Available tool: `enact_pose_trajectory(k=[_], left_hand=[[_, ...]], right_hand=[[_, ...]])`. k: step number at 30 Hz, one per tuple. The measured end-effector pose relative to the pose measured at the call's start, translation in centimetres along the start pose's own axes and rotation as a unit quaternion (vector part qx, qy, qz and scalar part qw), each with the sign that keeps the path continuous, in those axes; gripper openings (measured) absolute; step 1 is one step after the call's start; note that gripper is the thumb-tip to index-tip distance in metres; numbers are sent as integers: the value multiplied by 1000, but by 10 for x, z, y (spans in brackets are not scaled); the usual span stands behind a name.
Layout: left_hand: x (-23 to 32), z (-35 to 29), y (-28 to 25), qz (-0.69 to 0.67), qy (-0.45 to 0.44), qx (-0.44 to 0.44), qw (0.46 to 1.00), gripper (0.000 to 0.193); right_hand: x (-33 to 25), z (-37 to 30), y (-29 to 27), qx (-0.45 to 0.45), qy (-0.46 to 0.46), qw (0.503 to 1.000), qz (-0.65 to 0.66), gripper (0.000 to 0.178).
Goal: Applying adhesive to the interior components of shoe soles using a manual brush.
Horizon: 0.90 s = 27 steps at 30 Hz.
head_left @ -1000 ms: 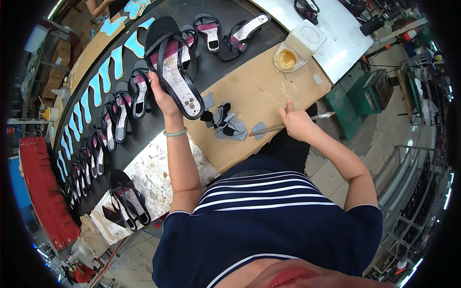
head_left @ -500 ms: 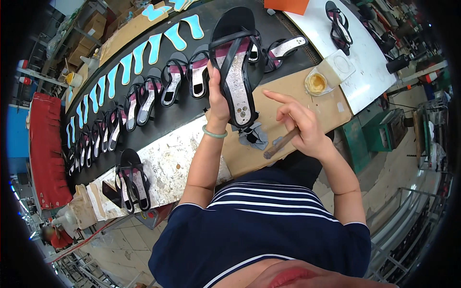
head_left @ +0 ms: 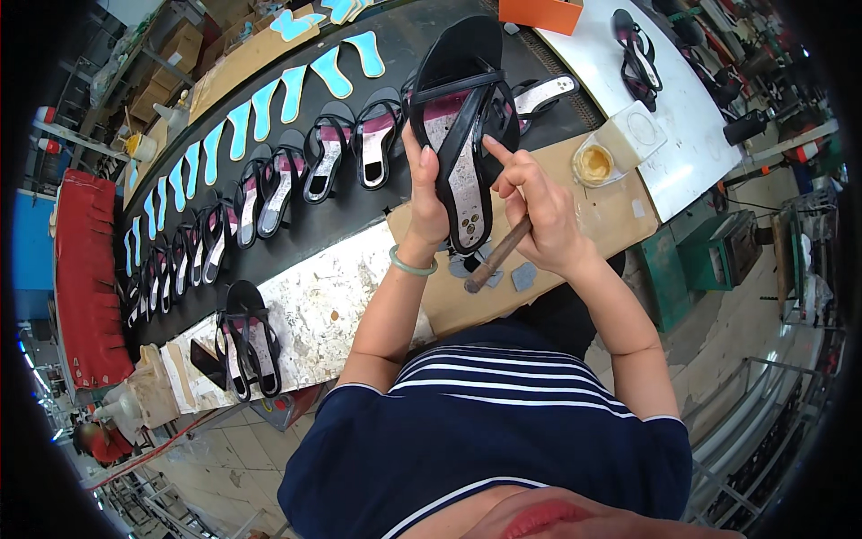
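Observation:
My left hand [head_left: 429,208] holds up a black strappy sandal [head_left: 468,184], its toe pointing away and its pale, blotchy inner sole facing me. A maroon patch crosses the forefoot, and round marks show near the heel. My right hand [head_left: 546,220] is closed round the wooden handle of a small brush [head_left: 494,259], whose dark worn end points down toward me. The right index finger stretches out to the sandal's side strap and seems to touch it. Grey scraps [head_left: 523,277] lie on the cardboard [head_left: 575,235] below my hands.
A plastic tub [head_left: 594,164] of yellowish paste stands on the right. Several similar sandals [head_left: 328,153] line the dark conveyor belt [head_left: 359,216], with blue insole pieces [head_left: 290,90] behind them. A pair [head_left: 249,340] sits on the stained white board [head_left: 310,292]. An orange box [head_left: 541,13] is at the back.
The sandal has moved slightly right and toward me in my left hand. My right hand, with the brush, has come left, bringing its index finger to the sandal's strap.

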<state>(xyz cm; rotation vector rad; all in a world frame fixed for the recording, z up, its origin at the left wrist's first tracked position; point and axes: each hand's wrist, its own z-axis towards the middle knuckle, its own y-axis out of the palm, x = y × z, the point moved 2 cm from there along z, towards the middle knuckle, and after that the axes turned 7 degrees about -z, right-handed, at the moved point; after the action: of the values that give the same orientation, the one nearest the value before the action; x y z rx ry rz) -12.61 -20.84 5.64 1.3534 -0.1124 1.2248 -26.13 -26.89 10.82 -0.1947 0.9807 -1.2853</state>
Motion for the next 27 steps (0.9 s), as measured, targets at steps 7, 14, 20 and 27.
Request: enact_pose_trajectory(k=[7,14,20,27], left_hand=[[-5,1,-8,-1,-15,32,999,39],[-5,2,10,-21,13,45,999,41],[-13,-1,16,-59,23,50,997,41],[-21,-2,8,-37,34,46,998,41]], right_hand=[[5,-6,-14,113,-27,992,37,29],[25,4,1,146,289,932,162,55],[46,7,32,156,299,932,134,77],[52,7,40,147,306,923,181,74]])
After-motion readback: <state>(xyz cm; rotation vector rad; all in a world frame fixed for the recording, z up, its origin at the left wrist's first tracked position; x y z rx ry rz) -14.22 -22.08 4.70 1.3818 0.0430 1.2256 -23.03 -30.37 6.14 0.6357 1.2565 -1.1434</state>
